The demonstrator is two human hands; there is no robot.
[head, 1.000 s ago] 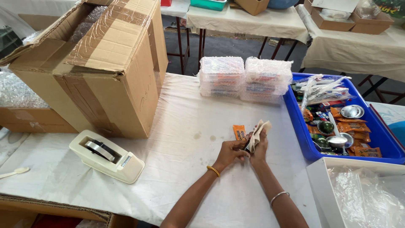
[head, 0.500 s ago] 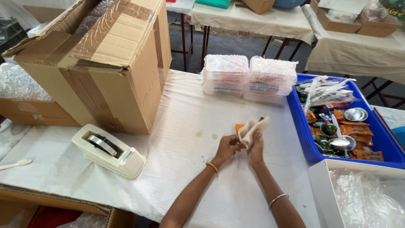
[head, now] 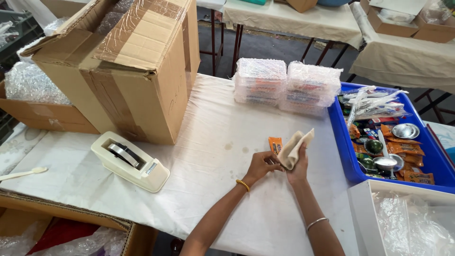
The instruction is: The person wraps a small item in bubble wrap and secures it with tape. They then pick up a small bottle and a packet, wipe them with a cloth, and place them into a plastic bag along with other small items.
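two hands [head: 279,167], one cloth pouch [head: 295,149]

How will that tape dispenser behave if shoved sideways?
The tape dispenser looks blocky with a broad flat base, so it probably slides rather than tips. The white tablecloth beneath may bunch or drag. Likely weighty for its size.

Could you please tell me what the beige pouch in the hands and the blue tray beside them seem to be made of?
Beige pouch: probably soft matte cloth, since it folds limply between the left hand and right hand. Blue tray: likely rigid plastic, given its smooth, uniformly coloured rim.
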